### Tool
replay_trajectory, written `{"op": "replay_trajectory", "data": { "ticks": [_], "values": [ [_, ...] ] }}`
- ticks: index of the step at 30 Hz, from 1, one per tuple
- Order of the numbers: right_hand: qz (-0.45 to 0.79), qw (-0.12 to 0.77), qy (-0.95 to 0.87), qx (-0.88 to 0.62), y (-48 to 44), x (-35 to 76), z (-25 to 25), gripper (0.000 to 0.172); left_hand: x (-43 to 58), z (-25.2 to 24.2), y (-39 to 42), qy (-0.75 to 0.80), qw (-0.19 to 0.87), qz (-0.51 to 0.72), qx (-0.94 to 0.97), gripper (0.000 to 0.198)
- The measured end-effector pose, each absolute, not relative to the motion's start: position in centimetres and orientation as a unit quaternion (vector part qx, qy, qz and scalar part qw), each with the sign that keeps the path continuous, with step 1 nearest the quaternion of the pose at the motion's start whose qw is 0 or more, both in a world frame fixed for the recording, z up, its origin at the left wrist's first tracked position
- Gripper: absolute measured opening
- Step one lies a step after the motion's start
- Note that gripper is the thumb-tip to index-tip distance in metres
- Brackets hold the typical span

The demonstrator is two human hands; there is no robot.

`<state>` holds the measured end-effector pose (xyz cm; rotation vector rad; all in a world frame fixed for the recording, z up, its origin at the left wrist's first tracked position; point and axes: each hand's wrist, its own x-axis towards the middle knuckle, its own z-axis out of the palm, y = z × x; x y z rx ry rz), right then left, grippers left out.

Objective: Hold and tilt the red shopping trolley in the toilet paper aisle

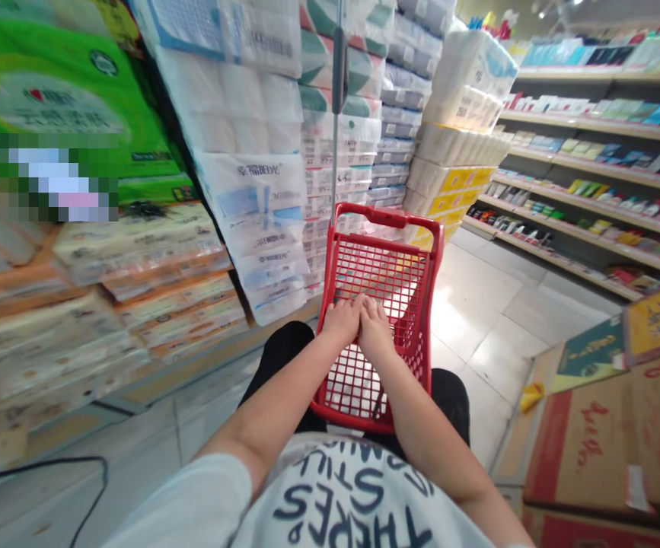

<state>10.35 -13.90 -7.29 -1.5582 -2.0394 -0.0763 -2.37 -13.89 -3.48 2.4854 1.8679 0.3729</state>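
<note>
Shop aisle with packed stacks, stocked shelves and a shiny tiled floor.
On the left, tissue packs lie in low piles with a large green pack above; beside them white roll packs rise in a tall column, and a thin upright bar crosses the stacks. Long shelves of small goods run along the right, brown cartons fill the lower right corner, pale floor tiles throw back bright glare, and a black cable bends across the floor at lower left.

The white T-shirt is showing "THERE'S" and "STILL" upside down, and the green tissue pack is sporting "云感" lol. Other labels are coming out pretty blurry.
</note>
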Motion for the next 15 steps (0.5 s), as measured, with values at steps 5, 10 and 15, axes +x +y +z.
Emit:
{"op": "replay_trajectory", "data": {
  "ticks": [5, 10, 15],
  "values": [
    [-0.008, 0.328, -0.787, -0.522, -12.1, 11.4, -7.7, 0.054, -2.0, -3.5, -13.4, 0.605, 0.024, 0.103, 0.789, 0.052],
    [-0.014, 0.32, -0.787, -0.528, -11.8, 11.6, -6.9, 0.047, -1.4, -3.5, -11.9, 0.611, 0.038, 0.103, 0.784, 0.054],
    [-0.002, 0.287, -0.724, -0.628, -11.8, 11.3, -5.4, 0.047, -1.0, -3.8, -10.9, 0.605, 0.016, 0.107, 0.789, 0.054]
  ]
}}
